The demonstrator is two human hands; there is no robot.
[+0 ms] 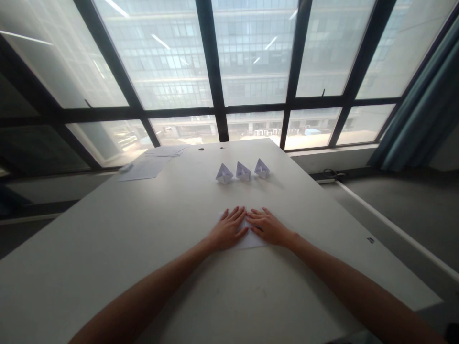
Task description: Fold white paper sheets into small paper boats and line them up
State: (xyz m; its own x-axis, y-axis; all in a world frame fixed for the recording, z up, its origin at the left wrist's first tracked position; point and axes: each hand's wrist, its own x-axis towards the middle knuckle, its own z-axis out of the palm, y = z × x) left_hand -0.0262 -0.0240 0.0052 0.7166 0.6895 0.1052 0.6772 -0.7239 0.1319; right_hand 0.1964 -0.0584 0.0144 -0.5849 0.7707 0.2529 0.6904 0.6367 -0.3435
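A white sheet of paper lies flat on the white table, mostly covered by both hands. My left hand rests palm down on its left half, fingers spread slightly. My right hand presses flat on the right half, its fingertips touching those of the left hand. Beyond the hands stand three folded white paper boats in a row: one on the left, one in the middle and one on the right.
A stack of loose white paper sheets lies at the table's far left, with a small pale object beside it. Large windows with dark frames run behind the table. A teal curtain hangs at the right. The table's right edge drops to a grey floor.
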